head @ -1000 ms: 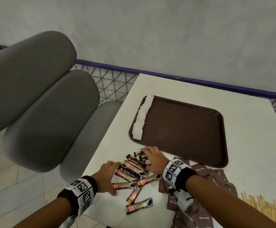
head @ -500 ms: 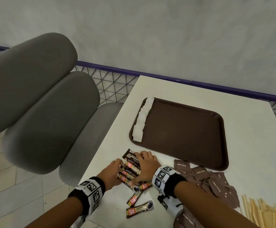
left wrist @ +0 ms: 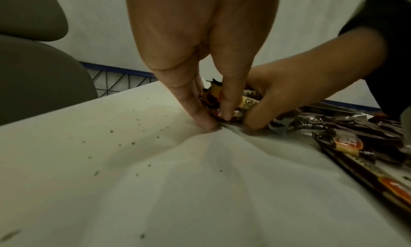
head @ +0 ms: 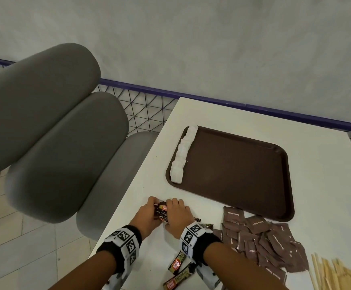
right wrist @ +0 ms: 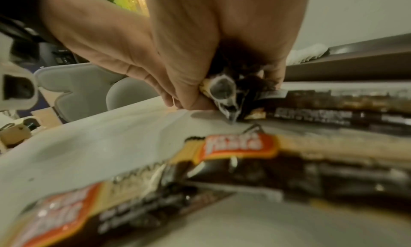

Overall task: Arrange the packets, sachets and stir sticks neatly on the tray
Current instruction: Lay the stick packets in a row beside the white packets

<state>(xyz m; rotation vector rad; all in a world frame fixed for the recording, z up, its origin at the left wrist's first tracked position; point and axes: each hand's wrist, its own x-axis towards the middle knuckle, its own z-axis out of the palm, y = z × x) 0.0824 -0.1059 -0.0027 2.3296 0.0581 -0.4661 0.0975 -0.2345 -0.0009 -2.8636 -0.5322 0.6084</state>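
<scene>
A bundle of dark coffee stick sachets (head: 162, 212) stands on the white table just in front of the brown tray (head: 243, 174). My left hand (head: 151, 208) and right hand (head: 176, 209) squeeze it from both sides, fingers curled round it. In the left wrist view my left fingertips (left wrist: 204, 122) touch the table against the bundle (left wrist: 248, 103). In the right wrist view my right hand (right wrist: 195, 92) grips the sachet ends (right wrist: 227, 96). White sachets (head: 182, 155) line the tray's left edge. Two coffee sticks (head: 177, 268) lie loose near my right wrist.
A pile of brown sugar packets (head: 264, 243) lies right of my hands, in front of the tray. Wooden stir sticks (head: 337, 275) lie at the bottom right. A grey padded chair (head: 51, 143) stands left of the table, and a wire railing (head: 149, 107) runs behind.
Both hands have drawn together, sweeping the scattered coffee sticks into one tight bundle held between them. Two sticks stayed behind near the table's front edge.
</scene>
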